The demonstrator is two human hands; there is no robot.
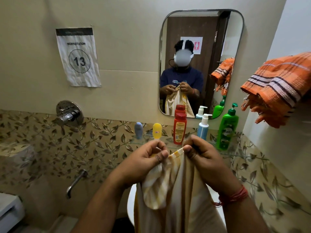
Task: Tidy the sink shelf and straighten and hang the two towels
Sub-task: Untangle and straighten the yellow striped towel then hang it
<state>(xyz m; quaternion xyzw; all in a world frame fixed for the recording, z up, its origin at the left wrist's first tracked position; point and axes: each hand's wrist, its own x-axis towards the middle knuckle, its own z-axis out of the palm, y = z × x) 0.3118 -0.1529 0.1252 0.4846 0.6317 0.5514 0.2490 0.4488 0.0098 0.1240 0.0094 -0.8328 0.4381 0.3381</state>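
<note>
My left hand (151, 156) and right hand (200, 152) each pinch the yellow striped towel's (176, 185) top edge, so it hangs straight for hanging up.

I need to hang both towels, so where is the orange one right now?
In the head view the orange striped towel is bunched up at the far right, high beside the mirror and above the green pump bottle.

bottles (180, 130) on shelf (242, 154), towel (277, 88) right
</note>
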